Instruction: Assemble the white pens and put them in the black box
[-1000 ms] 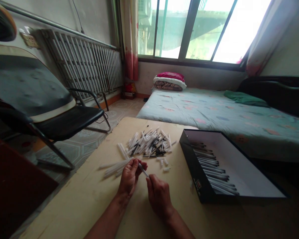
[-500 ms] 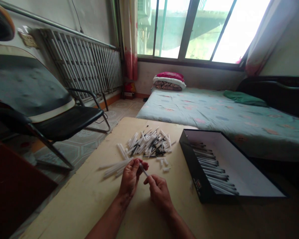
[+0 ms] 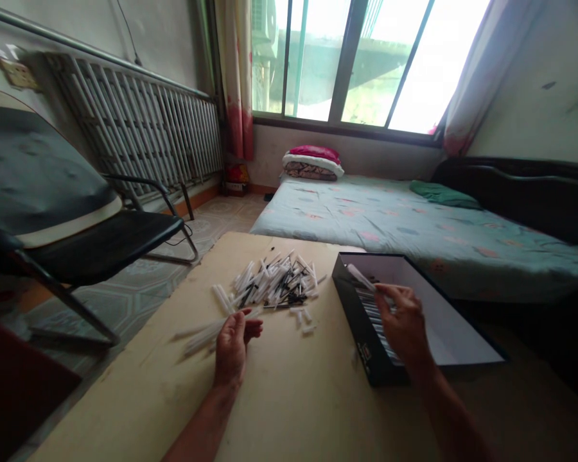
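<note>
My right hand (image 3: 404,321) is above the black box (image 3: 378,372), pinching a pale, see-through pen (image 3: 361,277) by one end. The pen slants up and left over the box's left side. Inside the box lies a row of similar pens (image 3: 378,321), partly covered by my hand. My left hand (image 3: 232,346) rests over the table with its fingers loosely apart and nothing visible in them. Long whitish tubes (image 3: 200,337) lie just left of it, some ends hidden behind the hand. Beyond it is a pile of short white tubes and thin black pieces (image 3: 277,282).
Several short white pieces (image 3: 304,319) lie between the pile and the box on the pale yellow table (image 3: 289,398). A bed (image 3: 366,212) adjoins the table's far side. To the left stands a black folding chair (image 3: 115,247).
My right hand has carried the pen from my left hand rightward, over the box. My left hand has let go of it and its fingers have loosened. The view has turned slightly right.
</note>
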A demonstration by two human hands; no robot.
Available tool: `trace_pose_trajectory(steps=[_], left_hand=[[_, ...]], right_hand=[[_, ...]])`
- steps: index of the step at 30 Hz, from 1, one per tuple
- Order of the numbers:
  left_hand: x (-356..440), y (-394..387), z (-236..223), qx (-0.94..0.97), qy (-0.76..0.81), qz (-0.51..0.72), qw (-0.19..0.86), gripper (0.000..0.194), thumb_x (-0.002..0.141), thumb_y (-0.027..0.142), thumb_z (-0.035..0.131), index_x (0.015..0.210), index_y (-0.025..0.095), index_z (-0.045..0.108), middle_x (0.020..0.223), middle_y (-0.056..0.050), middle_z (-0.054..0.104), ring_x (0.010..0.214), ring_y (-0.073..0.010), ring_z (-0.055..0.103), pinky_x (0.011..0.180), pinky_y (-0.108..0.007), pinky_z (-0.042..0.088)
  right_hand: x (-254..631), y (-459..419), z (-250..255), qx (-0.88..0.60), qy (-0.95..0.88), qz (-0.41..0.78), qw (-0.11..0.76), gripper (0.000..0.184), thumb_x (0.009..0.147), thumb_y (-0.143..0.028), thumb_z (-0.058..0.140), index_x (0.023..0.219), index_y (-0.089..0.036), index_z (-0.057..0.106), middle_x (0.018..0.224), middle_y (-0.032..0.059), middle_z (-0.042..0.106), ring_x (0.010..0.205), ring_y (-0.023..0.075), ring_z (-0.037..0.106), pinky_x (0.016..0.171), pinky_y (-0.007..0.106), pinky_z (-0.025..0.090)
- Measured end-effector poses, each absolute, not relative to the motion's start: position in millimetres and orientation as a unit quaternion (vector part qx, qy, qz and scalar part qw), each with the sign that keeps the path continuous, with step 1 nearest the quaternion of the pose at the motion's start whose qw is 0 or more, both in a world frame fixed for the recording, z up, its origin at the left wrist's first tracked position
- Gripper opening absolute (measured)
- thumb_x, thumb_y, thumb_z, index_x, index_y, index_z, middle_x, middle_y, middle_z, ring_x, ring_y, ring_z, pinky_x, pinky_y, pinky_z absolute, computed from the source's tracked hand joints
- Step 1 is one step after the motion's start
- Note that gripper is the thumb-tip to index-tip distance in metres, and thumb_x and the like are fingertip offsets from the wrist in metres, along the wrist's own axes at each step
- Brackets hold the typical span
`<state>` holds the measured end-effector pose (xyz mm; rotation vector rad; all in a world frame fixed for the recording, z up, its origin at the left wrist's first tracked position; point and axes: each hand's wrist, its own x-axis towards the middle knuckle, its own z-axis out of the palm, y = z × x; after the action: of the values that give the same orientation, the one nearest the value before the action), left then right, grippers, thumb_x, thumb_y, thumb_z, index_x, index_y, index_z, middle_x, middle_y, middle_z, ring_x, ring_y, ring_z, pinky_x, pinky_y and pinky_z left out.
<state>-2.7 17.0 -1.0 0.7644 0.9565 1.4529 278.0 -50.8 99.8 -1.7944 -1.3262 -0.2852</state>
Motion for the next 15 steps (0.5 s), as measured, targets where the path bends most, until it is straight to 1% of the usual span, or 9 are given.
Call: trace_pose_trajectory(steps=[2, 4, 6, 8, 9, 11, 15], left_hand=[[-2, 18, -1, 0.332, 0.413, 0.617, 0.581, 0.039, 0.074, 0.046, 0.061, 0.095, 0.014, 0.057, 0.065, -0.003, 0.069, 0.057, -0.0132, 0.061, 0.058, -0.024, 0.048], [-2, 18, -2, 0.339, 0.418, 0.613, 0.579, 0.038, 0.074, 0.047, 0.060, 0.094, 0.014, 0.058, 0.065, -0.004, 0.069, 0.057, -0.0133, 0.061, 0.058, -0.024, 0.047], [-2, 18, -3, 0.341, 0.421, 0.611, 0.577, 0.039, 0.074, 0.047, 0.059, 0.094, 0.013, 0.058, 0.065, -0.004, 0.069, 0.057, -0.0136, 0.061, 0.058, -0.024, 0.047], [-2, 18, -3, 0.339, 0.422, 0.611, 0.578, 0.038, 0.075, 0.047, 0.059, 0.094, 0.013, 0.058, 0.065, -0.004, 0.069, 0.057, -0.0138, 0.061, 0.058, -0.025, 0.047], [-2, 18, -3, 0.338, 0.423, 0.611, 0.577, 0.038, 0.075, 0.046, 0.059, 0.094, 0.013, 0.058, 0.065, -0.004, 0.069, 0.057, -0.0139, 0.061, 0.058, -0.025, 0.047], [-2, 18, -3, 0.335, 0.424, 0.612, 0.577, 0.038, 0.075, 0.046, 0.059, 0.093, 0.013, 0.058, 0.065, -0.004, 0.068, 0.057, -0.0140, 0.061, 0.058, -0.026, 0.047], [-2, 17, -2, 0.330, 0.423, 0.615, 0.578, 0.038, 0.073, 0.046, 0.060, 0.092, 0.012, 0.058, 0.064, -0.004, 0.068, 0.056, -0.0135, 0.060, 0.058, -0.025, 0.047]], right_hand=[[320, -40, 104, -0.763, -0.531, -0.164, 0.330, 0.023, 0.082, -0.030, 0.049, 0.088, -0.018, 0.068, 0.088, 0.0103, 0.059, 0.086, 0.0242, 0.051, 0.075, 0.035, 0.037], [350, -27, 104, -0.796, -0.553, -0.155, 0.192, 0.022, 0.083, -0.026, 0.049, 0.093, -0.019, 0.068, 0.090, 0.0102, 0.059, 0.087, 0.0231, 0.051, 0.074, 0.032, 0.036], [367, -14, 101, -0.809, -0.571, -0.130, 0.052, 0.025, 0.085, -0.021, 0.045, 0.094, -0.019, 0.068, 0.091, 0.0105, 0.059, 0.089, 0.0229, 0.051, 0.071, 0.030, 0.035], [373, -1, 97, -0.806, -0.581, -0.109, -0.037, 0.027, 0.084, -0.014, 0.043, 0.087, -0.019, 0.069, 0.091, 0.0111, 0.059, 0.090, 0.0233, 0.052, 0.067, 0.029, 0.034], [373, 5, 95, -0.802, -0.585, -0.102, -0.060, 0.027, 0.082, -0.011, 0.043, 0.083, -0.018, 0.069, 0.090, 0.0114, 0.059, 0.090, 0.0235, 0.052, 0.066, 0.028, 0.034], [370, 16, 88, -0.796, -0.594, -0.092, -0.074, 0.027, 0.079, -0.006, 0.045, 0.079, -0.016, 0.069, 0.090, 0.0120, 0.060, 0.090, 0.0233, 0.053, 0.065, 0.027, 0.034], [366, 33, 75, -0.788, -0.605, -0.084, -0.085, 0.027, 0.080, -0.003, 0.044, 0.082, -0.015, 0.069, 0.093, 0.0136, 0.060, 0.091, 0.0224, 0.054, 0.066, 0.027, 0.035]])
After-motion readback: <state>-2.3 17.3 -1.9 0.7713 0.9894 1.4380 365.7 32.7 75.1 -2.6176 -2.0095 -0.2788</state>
